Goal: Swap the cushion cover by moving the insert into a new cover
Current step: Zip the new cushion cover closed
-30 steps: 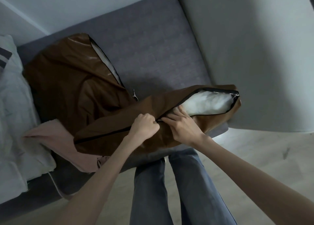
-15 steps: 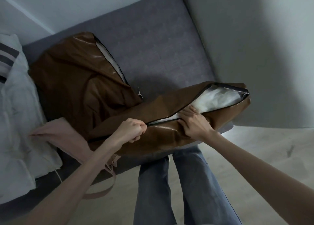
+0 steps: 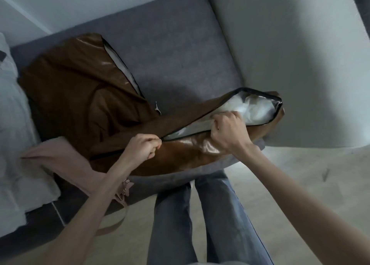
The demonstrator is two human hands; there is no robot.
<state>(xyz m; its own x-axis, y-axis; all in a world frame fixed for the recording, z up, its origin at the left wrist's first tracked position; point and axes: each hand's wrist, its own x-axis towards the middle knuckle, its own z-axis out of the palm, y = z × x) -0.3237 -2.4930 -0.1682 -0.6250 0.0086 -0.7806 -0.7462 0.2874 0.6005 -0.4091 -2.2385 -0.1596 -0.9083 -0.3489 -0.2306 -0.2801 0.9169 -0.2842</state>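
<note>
Fingers point(image 3: 154, 142) pinch zipper; glossy brown cover point(image 3: 186, 154) gapes, white insert point(image 3: 254, 110) puffy.

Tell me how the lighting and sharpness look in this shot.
Head view: dim, bluish light; shiny glare patches on the brown cover below the right hand; a dark shadow on the grey sofa seat; wide-angle bending at the edges; left hand fairly sharp.
</note>
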